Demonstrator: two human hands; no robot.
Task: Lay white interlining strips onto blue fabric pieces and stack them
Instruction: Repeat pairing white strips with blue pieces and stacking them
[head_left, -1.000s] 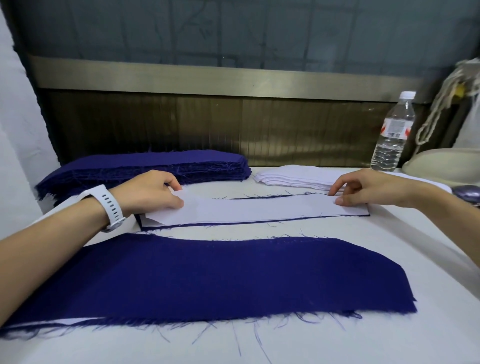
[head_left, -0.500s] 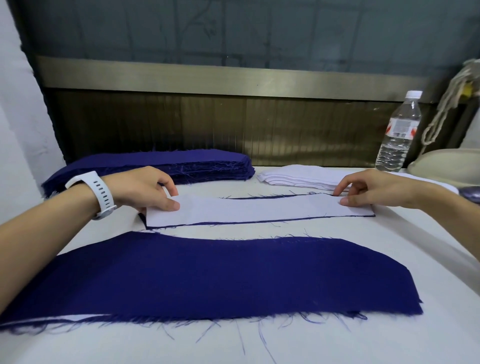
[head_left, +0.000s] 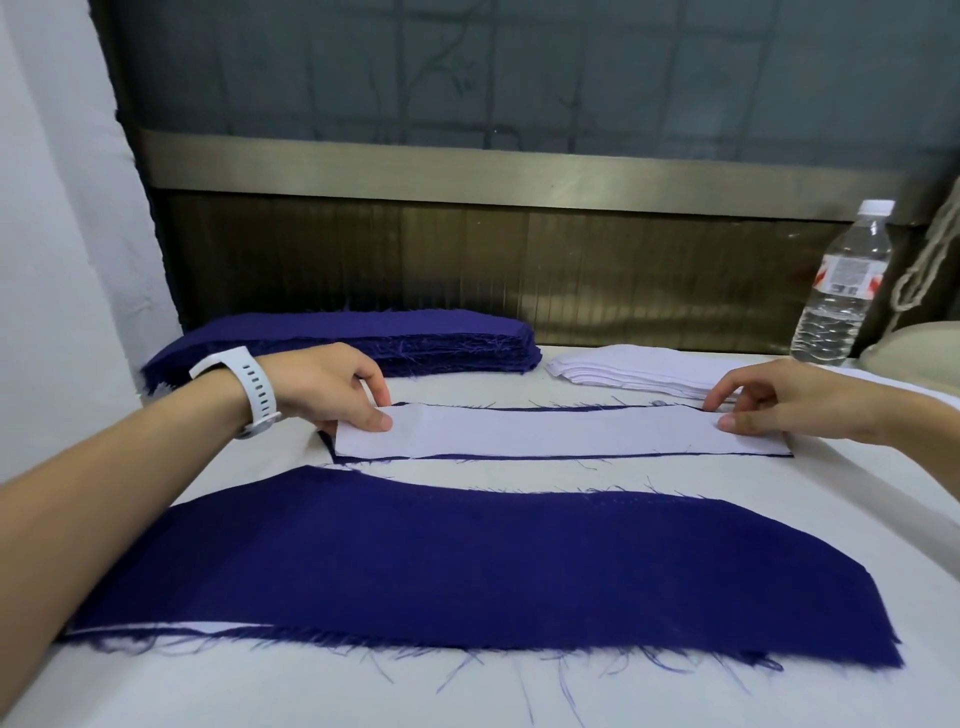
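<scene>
Leftward and slightly back is where the left hand (head_left: 322, 384) has gone since a second ago, so that more of the left end of the white interlining strip (head_left: 561, 434) shows, while the right hand (head_left: 779, 402) has kept its place at the right end. On the pale surface (head_left: 779, 691) the biggest thing is the near blue fabric piece (head_left: 467, 571), lying flat with frayed threads along its front edge and a sliver of white showing under its left corner. Behind it to the left, against the wall, sits the stack of blue pieces (head_left: 363, 338). Between the two lies the strip, flat on a narrow blue piece (head_left: 519, 457) that shows only as thin dark edges around it. Just behind the strip's right half is the pile of white strips (head_left: 639, 366). The left hand's fingers are curled, with the thumb on top of the strip's left end, pinching it. The right hand pinches the right end, thumb tip on top and forefinger at the far edge. A water bottle (head_left: 836, 291) stands upright at the far right, and a white watch (head_left: 249, 389) circles the left wrist.
</scene>
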